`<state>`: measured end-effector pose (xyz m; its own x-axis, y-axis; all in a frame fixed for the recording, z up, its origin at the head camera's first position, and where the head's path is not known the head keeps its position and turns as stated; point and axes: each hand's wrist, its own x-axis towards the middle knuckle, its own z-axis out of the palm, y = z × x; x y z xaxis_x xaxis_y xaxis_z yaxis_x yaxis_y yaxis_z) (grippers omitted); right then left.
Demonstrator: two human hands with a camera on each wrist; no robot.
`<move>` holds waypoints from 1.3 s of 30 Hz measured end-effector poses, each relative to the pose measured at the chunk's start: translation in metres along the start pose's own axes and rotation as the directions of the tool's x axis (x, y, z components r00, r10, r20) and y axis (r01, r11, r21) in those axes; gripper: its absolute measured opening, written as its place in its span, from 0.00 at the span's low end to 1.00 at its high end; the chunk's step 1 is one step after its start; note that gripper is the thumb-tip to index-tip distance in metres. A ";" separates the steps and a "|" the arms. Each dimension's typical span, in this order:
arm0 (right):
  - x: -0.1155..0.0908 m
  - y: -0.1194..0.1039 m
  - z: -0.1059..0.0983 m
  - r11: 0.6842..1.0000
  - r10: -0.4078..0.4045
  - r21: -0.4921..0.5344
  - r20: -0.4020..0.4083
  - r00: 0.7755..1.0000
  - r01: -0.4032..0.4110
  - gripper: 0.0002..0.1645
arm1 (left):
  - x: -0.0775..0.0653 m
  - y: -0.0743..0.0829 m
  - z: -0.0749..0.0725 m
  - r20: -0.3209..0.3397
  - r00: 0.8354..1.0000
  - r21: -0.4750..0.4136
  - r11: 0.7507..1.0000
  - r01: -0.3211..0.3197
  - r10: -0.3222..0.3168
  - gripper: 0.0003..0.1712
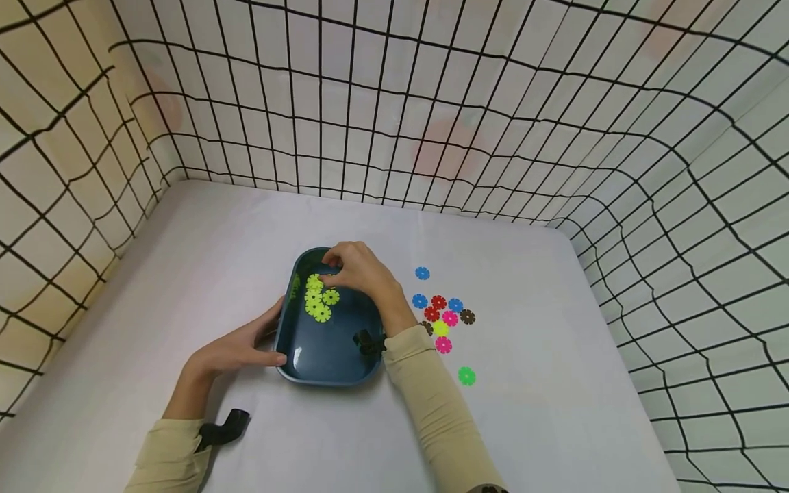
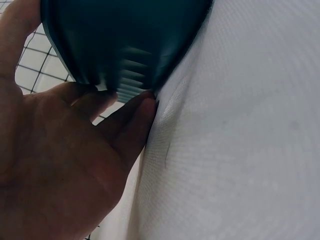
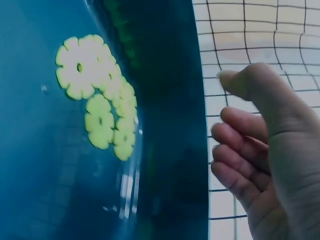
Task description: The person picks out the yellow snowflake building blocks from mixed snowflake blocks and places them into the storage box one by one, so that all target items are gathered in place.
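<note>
A dark blue tray [image 1: 333, 352] lies on the white surface, with several yellow-green notched plastic discs [image 1: 314, 298] grouped at its far left; they also show as yellow-green discs [image 3: 79, 67] in the right wrist view. My left hand [image 1: 237, 349] holds the tray's left side. In the left wrist view, the fingertips of my left hand [image 2: 65, 155] press low against the ribbed outer wall of the tray [image 2: 135, 45]. Over the tray's far end is my right hand [image 1: 359, 269], its fingers loosely bent. No disc shows between the thumb and fingers of my right hand [image 3: 265, 145] in the right wrist view.
Right of the tray lie scattered discs: several blue, red, pink and brown ones, a yellow disc [image 1: 440, 329], and a green disc [image 1: 466, 376] nearer me. A black wire grid [image 1: 382, 103] bounds the surface at the back and both sides.
</note>
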<state>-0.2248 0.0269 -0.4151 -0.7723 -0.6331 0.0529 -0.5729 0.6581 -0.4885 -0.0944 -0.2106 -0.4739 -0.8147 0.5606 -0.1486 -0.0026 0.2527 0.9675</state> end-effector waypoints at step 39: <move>-0.145 0.041 -0.024 0.989 0.114 0.124 -0.309 0.944 -0.079 0.18 | -0.002 -0.003 0.001 0.000 1.000 0.091 0.996 -0.026 0.026 0.62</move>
<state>-0.1430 0.1552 -0.4222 -0.8796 -0.3965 0.2630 -0.4713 0.6507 -0.5953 -0.0924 -0.2117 -0.4767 -0.8147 0.5665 -0.1234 0.0710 0.3087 0.9485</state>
